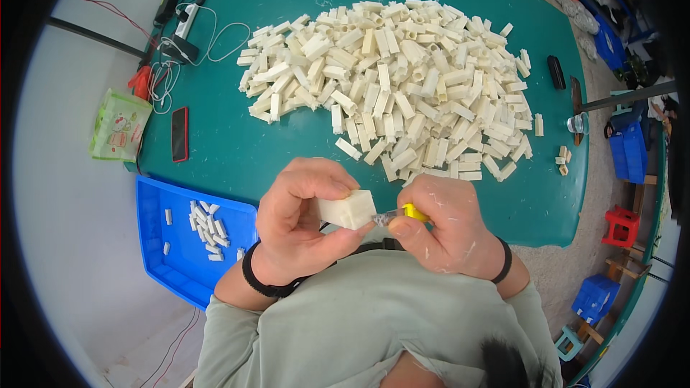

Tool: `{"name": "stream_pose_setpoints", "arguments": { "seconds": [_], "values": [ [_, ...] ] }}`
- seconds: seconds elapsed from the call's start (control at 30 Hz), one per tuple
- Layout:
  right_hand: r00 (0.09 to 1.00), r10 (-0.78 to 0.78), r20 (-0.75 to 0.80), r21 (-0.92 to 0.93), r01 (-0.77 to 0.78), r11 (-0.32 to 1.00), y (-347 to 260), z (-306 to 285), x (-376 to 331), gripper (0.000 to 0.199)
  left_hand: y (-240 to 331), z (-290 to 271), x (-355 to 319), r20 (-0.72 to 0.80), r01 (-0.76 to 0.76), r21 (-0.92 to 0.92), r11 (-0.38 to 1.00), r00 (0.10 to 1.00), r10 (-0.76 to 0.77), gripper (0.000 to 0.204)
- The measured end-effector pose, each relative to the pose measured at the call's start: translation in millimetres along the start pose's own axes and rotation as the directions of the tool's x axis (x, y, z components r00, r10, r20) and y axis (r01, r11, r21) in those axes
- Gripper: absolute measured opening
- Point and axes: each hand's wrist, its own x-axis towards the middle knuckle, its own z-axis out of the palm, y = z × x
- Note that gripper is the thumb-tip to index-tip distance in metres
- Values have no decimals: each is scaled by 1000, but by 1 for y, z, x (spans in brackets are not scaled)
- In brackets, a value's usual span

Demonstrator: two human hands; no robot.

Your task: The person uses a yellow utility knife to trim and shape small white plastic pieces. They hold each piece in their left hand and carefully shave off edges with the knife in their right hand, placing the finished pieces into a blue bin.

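A: We're live over the green table point(510, 208), and the left hand point(305, 219) has a white block point(348, 208) clamped between thumb and fingers!

B: Beautiful hold, right in front of the chest, just past the table's near edge. What about the other side?

A: The right hand point(453, 226) is curled tight around a yellow-handled knife point(415, 213), fingers together, thumb out in front. The blade is right up at the block's right end!

B: Touching?

A: Looks that close, but I can't tell whether it's biting in.

B: And beyond the hands, what a heap point(402, 86)! White blocks piled every which way across the table.

A: Over on the left, the blue tray point(180, 262) holds a small cluster of white pieces point(207, 226), a few lying apart from the rest.

B: Above it, a red-edged phone point(180, 134) lies flat, with a green bag point(118, 129) close by on its left!
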Motion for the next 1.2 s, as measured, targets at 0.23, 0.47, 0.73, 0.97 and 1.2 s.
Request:
{"name": "stream_pose_setpoints", "arguments": {
  "seconds": [0.23, 0.47, 0.73, 0.97, 1.2],
  "values": [
    [999, -32, -19, -28, 31, 999, 4, 1, 1, 28, -3, -1, 0, 38, 19, -18, 1000, 999, -18, 42],
    [1000, -20, -22, -51, 19, 999, 8, 1, 1, 30, -4, -1, -1, 65, 41, -34, 999, 997, -38, 41],
    [997, -1, -79, -47, -3, 999, 12, 3, 1, 30, -3, 2, -3, 68, 82, -43, 996, 995, -79, 37],
    [958, 259, -126, 101, -247, 964, 18, 0, 5, 30, -5, -4, 8, 282, 172, 126, 977, 938, -201, 31],
    [986, 168, -1, 101, -167, 981, 12, 4, 3, 32, -10, -2, 8, 22, 206, -106, 973, 979, -205, 33]
  ]
}}
